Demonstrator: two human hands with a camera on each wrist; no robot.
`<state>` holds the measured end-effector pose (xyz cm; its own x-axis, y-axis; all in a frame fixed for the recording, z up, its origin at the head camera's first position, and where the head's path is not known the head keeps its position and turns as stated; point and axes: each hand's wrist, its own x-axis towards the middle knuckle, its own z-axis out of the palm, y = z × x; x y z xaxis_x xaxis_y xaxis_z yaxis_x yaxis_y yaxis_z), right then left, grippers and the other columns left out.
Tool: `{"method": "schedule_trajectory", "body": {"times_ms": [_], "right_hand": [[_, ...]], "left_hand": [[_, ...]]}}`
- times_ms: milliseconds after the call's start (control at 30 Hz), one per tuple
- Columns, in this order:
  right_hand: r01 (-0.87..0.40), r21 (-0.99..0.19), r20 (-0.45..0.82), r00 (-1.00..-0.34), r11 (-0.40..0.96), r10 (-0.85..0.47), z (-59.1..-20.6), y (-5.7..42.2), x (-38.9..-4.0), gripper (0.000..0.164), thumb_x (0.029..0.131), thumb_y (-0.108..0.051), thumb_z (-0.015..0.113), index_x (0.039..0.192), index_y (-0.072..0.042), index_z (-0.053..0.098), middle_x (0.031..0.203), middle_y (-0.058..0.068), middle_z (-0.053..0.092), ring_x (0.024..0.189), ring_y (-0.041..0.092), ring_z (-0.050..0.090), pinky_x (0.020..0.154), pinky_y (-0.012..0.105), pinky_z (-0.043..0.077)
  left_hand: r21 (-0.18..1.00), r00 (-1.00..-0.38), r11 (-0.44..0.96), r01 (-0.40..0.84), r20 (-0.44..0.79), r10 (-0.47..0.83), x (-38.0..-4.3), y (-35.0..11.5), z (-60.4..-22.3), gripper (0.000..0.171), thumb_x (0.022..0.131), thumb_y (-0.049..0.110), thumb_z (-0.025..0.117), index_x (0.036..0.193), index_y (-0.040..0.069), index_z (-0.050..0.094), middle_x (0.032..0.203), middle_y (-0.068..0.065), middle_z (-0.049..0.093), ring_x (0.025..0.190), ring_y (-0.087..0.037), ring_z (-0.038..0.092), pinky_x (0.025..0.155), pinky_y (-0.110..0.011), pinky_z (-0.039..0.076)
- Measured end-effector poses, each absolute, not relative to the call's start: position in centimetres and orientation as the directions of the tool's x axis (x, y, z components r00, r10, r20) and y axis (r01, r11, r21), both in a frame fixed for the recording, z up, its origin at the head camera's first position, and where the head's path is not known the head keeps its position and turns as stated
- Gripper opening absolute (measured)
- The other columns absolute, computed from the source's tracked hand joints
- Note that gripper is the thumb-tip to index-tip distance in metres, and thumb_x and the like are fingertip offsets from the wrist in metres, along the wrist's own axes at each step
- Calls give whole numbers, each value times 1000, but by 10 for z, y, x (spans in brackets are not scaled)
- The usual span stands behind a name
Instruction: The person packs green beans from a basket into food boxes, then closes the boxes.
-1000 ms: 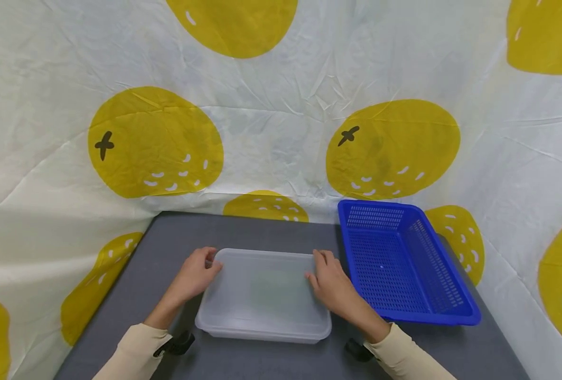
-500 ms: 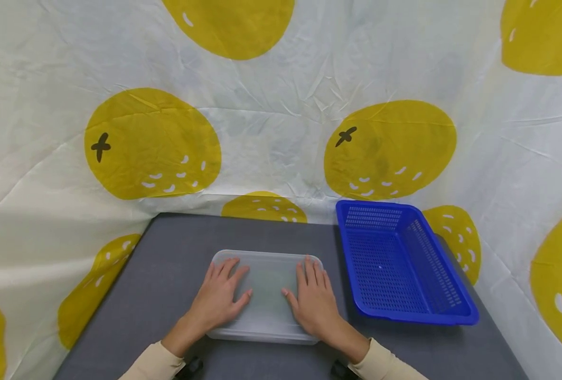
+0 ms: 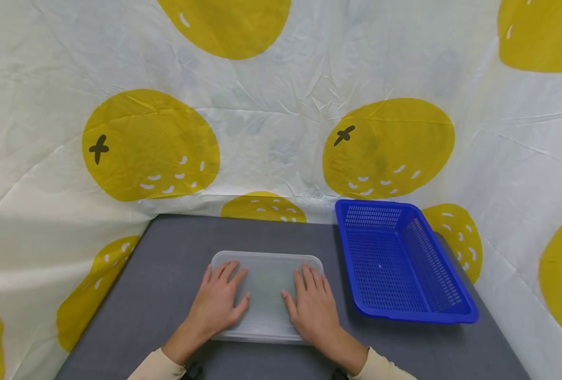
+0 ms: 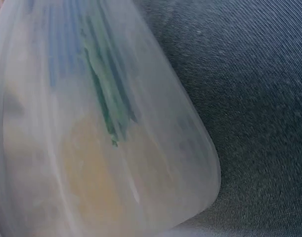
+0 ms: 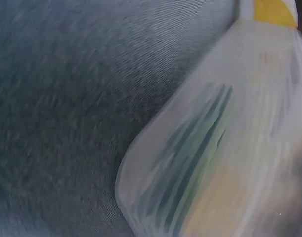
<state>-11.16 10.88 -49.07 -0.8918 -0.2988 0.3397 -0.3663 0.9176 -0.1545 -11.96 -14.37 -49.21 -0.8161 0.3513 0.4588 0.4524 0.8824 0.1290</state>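
A translucent plastic food container [image 3: 268,295] with a lid lies flat on the grey table, its long side facing me. My left hand [image 3: 216,300] rests palm down on the left part of the lid, fingers straight and slightly spread. On the right part, my right hand [image 3: 314,306] lies the same way, thumb pointing inward. Between them a faint greenish patch shows through the lid. In the left wrist view, long green strips [image 4: 102,74] show through the cloudy plastic. Similar dark green streaks [image 5: 195,158] appear in the right wrist view.
A blue plastic basket [image 3: 390,264] with slotted walls stands on the table right of the container. Behind and around the grey table [image 3: 176,237] hangs a white cloth [image 3: 271,132] printed with large yellow fruit. Dark wrist straps show at both sleeves.
Both hands have moved inward from the container's left and right edges onto its lid, and the fingers have straightened. Over the last half second they have hardly moved. The basket stays put.
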Motion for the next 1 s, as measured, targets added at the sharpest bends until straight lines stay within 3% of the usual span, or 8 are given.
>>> {"method": "schedule_trajectory", "body": {"times_ms": [167, 467, 800, 1000], "right_hand": [[-425, -80, 413, -838, 902, -358, -491, 108, -109, 54, 97, -45, 60, 130, -2, 65, 139, 19, 59, 130, 38, 54, 103, 61, 43], [-393, -144, 244, -903, 908, -353, -487, 108, -110, 65, 102, -53, 49, 147, -7, 52, 156, 16, 43, 144, 36, 40, 112, 67, 29], [-376, -146, 257, -908, 915, -332, -489, 107, -109, 62, 102, -54, 48, 146, -11, 53, 157, 13, 44, 144, 33, 39, 111, 69, 28], [-385, -145, 265, -903, 912, -339, -488, 109, -109, 63, 101, -54, 49, 146, -11, 53, 156, 13, 44, 144, 33, 40, 112, 68, 29]], "left_hand": [[76, -802, 887, 456, 467, 373, -119, -143, -494, 48, 85, 40, 67, 124, 12, 69, 133, -13, 62, 125, -36, 56, 101, -70, 40], [190, -854, 873, 450, 377, 358, -117, -135, -489, 52, 87, 46, 69, 128, 13, 68, 137, -11, 60, 126, -35, 55, 100, -75, 37], [125, -805, 864, 488, 446, 390, -112, -133, -491, 52, 86, 50, 66, 124, 14, 70, 133, -10, 63, 121, -34, 58, 94, -73, 42], [171, -831, 867, 468, 420, 365, -114, -135, -488, 49, 86, 47, 70, 122, 14, 71, 134, -11, 62, 121, -35, 57, 97, -72, 41]]}}
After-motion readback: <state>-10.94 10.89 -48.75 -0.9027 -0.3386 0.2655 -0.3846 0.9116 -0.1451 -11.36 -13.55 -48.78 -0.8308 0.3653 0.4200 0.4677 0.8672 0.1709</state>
